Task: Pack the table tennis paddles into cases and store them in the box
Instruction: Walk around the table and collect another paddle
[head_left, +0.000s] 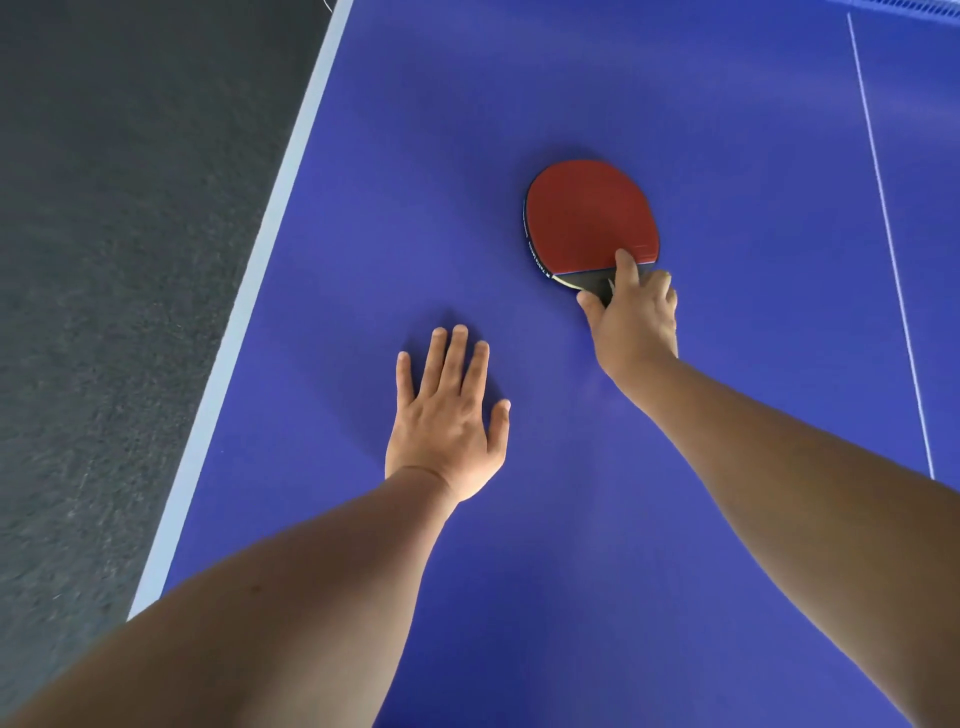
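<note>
A table tennis paddle (589, 215) with a red rubber face lies flat on the blue table tennis table (415, 182), its dark handle pointing toward me. My right hand (636, 317) grips the handle, with the forefinger stretched onto the lower edge of the red rubber and the thumb at the handle's left side. Most of the handle is hidden under that hand. My left hand (447, 415) rests flat on the table with straight, spread fingers, to the left of and nearer me than the paddle, holding nothing. No case or box is in view.
The table's white edge line (244, 312) runs diagonally down the left, with dark grey floor (114, 260) beyond it. A thin white centre line (888, 234) crosses the table at the right. A strip of net shows at the top right corner.
</note>
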